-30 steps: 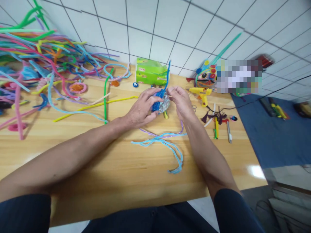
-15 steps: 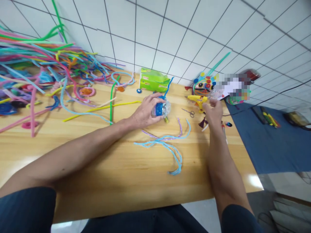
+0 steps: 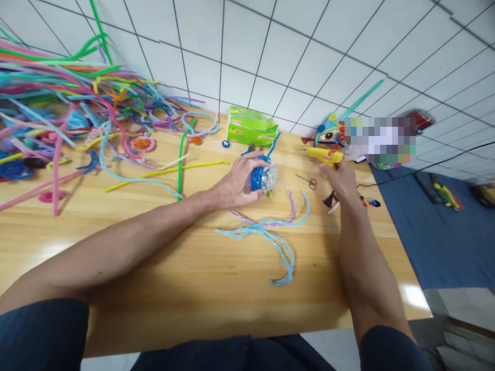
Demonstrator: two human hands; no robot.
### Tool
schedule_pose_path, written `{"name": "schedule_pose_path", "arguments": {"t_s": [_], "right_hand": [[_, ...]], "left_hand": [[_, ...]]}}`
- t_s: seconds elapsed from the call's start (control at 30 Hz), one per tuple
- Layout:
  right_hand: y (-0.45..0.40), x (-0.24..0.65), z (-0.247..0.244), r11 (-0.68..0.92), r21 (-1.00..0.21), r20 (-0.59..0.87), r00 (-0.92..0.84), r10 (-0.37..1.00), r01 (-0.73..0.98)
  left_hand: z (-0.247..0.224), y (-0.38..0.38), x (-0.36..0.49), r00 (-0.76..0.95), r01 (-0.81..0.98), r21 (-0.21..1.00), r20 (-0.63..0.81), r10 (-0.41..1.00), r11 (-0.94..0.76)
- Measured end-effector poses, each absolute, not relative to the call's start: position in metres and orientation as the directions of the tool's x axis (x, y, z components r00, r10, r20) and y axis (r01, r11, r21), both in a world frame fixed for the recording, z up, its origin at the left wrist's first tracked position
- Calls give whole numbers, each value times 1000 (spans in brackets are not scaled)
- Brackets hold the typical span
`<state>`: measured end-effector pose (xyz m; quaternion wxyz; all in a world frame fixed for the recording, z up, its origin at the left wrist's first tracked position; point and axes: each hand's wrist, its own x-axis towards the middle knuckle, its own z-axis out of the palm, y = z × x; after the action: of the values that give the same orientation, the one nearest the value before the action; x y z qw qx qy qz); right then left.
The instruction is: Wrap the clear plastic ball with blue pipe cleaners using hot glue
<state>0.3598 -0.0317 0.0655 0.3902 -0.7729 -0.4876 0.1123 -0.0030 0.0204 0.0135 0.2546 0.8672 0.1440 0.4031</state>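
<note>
My left hand (image 3: 242,180) is wrapped around a clear plastic bottle (image 3: 269,178) that has a blue band around it and a blue pipe cleaner (image 3: 274,144) sticking up from it. On the right, my right hand (image 3: 340,178) grips the handle of a yellow glue gun (image 3: 323,154), whose nozzle points left. Small scissors (image 3: 307,181) lie on the table between the hands. In front of the bottle rest bent light blue pipe cleaners (image 3: 280,242) and a purple pipe cleaner (image 3: 293,206).
A heap of colourful pipe cleaners (image 3: 88,103) covers the back left. A green tissue pack (image 3: 251,128) stands by the tiled wall. Decorated crafts (image 3: 330,135) sit at the back right. A black cord (image 3: 425,167) runs off the table's right side.
My right hand has closed around the glue gun's handle and tilted it up slightly. My left hand still holds the bottle, now turned a little. The view has shifted slightly.
</note>
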Motion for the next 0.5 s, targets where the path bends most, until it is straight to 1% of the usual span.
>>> {"name": "schedule_pose_path", "arguments": {"t_s": [0.07,0.1,0.13,0.17,0.2,0.27,0.33,0.5], "right_hand": [[-55,346,83,-108,-796,190,414,890,596],[-67,339,93,-95,-831,139,370,918,548],[-79,332,103,-117,-860,48,308,950,496],[-90,325,111,-131,-890,-13,262,965,437],[-99,318,119,-135,-898,-46,214,976,420],[-109,305,130,-103,-880,-58,109,992,463],[-110,292,137,-79,-862,-67,41,997,501],[-95,269,146,-90,-834,-113,-9,994,544]], "left_hand": [[11,22,-2,628,51,554,629,458,-831],[10,23,-2,621,55,554,632,463,-831],[8,24,-1,616,60,553,635,467,-831],[7,26,0,612,64,552,636,470,-831],[5,27,1,610,65,550,639,469,-833],[4,28,1,613,60,541,644,459,-839],[3,29,0,618,51,534,647,446,-844],[4,28,-2,630,57,544,631,453,-837]]}}
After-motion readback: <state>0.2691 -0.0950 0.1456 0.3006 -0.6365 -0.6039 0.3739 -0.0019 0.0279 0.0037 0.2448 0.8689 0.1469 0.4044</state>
